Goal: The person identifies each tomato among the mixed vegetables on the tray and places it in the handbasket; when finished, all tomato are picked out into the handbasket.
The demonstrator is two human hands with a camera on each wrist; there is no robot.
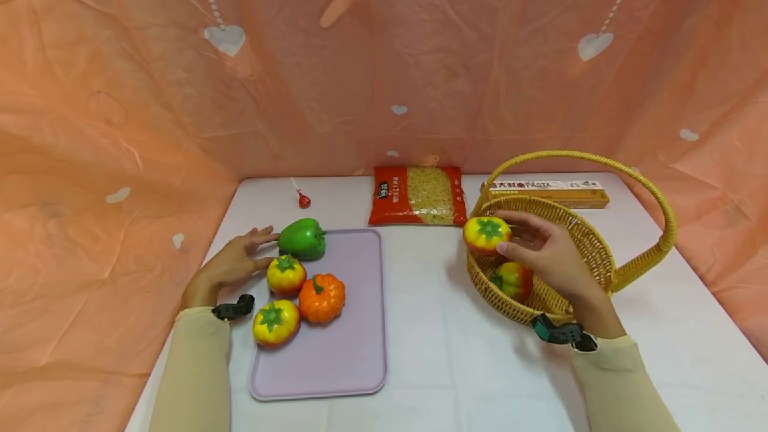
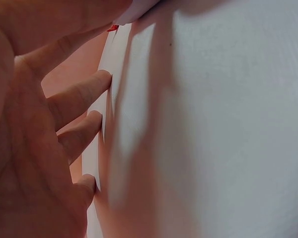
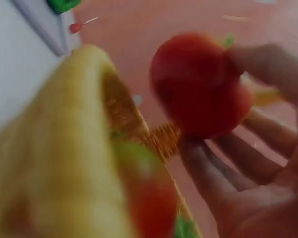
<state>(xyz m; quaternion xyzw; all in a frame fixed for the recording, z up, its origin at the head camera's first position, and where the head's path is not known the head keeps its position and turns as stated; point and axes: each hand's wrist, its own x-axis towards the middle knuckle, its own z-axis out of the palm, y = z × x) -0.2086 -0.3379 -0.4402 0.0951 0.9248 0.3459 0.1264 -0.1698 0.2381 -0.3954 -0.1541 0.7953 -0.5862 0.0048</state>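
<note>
My right hand (image 1: 549, 255) pinches a yellow-and-red tomato-like fruit (image 1: 487, 235) with a green star-shaped top. It holds the fruit over the left rim of a wicker basket (image 1: 588, 245); the right wrist view shows its red underside (image 3: 198, 89). A similar fruit (image 1: 513, 282) lies inside the basket. My left hand (image 1: 231, 262) rests at the tray's left edge with fingers spread, near a green bell pepper (image 1: 302, 239). On the lilac tray (image 1: 354, 359), two more yellow-and-red fruits (image 1: 286, 275) lie beside an orange pumpkin (image 1: 322, 299).
A red bag of pasta (image 1: 418, 195) lies at the back, and a pasta box (image 1: 552, 194) lies behind the basket. A small red object (image 1: 304, 201) with a white stick is behind the tray. The basket's tall handle (image 1: 651, 195) arches above it.
</note>
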